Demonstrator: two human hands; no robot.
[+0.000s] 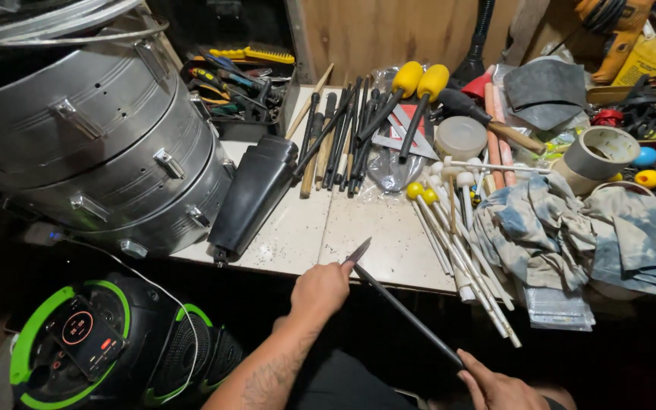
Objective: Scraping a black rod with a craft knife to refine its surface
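Cluttered workbench [305, 235]; black stick [408, 315] in both hands

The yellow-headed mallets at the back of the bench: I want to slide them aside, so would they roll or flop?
The yellow-headed mallets would probably stay stiff, since their dark shafts look straight and rigid. Their rounded heads could let them roll, though the dark sticks crowded beside them may check that. They look light for their length, being thin-shafted.
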